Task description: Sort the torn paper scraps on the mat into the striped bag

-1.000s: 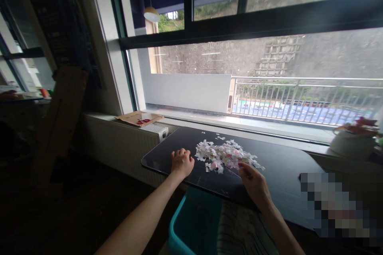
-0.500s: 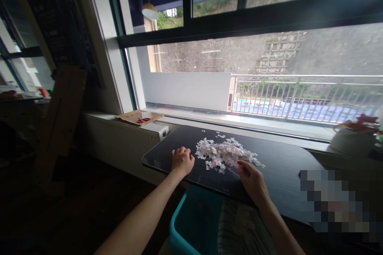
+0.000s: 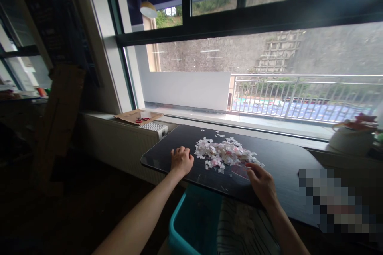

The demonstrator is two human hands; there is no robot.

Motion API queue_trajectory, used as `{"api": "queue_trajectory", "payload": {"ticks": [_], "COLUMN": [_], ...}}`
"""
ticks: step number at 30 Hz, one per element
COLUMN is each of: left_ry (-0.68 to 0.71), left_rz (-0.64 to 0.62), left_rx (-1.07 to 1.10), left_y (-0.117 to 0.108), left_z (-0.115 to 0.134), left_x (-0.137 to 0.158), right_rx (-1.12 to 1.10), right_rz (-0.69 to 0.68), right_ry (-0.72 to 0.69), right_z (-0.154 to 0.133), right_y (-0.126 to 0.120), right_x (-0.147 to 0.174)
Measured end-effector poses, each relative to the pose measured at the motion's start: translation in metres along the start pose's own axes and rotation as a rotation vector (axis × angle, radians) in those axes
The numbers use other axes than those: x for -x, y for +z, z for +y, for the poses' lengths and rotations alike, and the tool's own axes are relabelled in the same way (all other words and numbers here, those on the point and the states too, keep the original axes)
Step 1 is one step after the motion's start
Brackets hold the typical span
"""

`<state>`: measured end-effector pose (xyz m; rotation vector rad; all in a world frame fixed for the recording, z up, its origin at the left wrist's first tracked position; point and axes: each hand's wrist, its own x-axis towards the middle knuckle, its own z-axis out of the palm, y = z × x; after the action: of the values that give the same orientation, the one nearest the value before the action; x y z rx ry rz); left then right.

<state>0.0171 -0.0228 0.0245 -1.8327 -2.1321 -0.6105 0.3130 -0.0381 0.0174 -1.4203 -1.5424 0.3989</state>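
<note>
Paper scraps [image 3: 224,152] matt; tabletop [image 3: 278,161] smooth, faintly glossy; tub [image 3: 173,223] smooth plastic; railing [image 3: 291,97] shiny metal; outside wall [image 3: 203,57] rough.

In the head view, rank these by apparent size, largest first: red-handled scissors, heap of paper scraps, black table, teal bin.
1. Black table
2. Teal bin and heap of paper scraps: unsure, as the bin is nearer the camera and cut off
3. Red-handled scissors

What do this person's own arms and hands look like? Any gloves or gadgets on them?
The left hand and right hand are ungloved human hands, five-fingered. Both visible forearms are bare, with no sleeve, watch, bracelet or cable showing. Fine details such as nails are too small to tell.
</note>
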Motion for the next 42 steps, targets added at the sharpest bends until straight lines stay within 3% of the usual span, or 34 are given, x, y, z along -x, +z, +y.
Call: {"api": "queue_trajectory", "payload": {"ticks": [7,12,17,21,27,37,42], "left_ry": [0.006,0.001,0.001,-0.01,-0.001,0.004,0.004], "left_rz": [0.001,-0.004,0.002,0.017,0.011,0.008,-0.008], "left_rx": [0.011,0.004,0.0,-0.021,-0.03,-0.011,0.0], "left_y": [0.0,0.0,0.0,0.002,0.002,0.001,0.001], "left_z": [0.0,0.0,0.0,0.0,0.0,0.0,-0.001], "left_x": [0.0,0.0,0.0,0.0,0.0,0.0,0.0], "right_rx": [-0.118,-0.093,-0.142,-0.118,-0.105,-0.018,-0.06], "right_rz": [-0.187,-0.13,-0.301,-0.226,-0.301,-0.187,-0.315], "right_ry": [-0.085,-0.088,-0.16,-0.183,-0.232,-0.206,-0.296], "right_z": [0.001,0.007,0.008,0.003,-0.004,0.005,-0.001], "right_y": [0.003,0.009,0.017,0.02,0.016,0.018,0.016], "right_x": [0.002,0.001,0.0,-0.001,0.001,0.0,0.003]}}
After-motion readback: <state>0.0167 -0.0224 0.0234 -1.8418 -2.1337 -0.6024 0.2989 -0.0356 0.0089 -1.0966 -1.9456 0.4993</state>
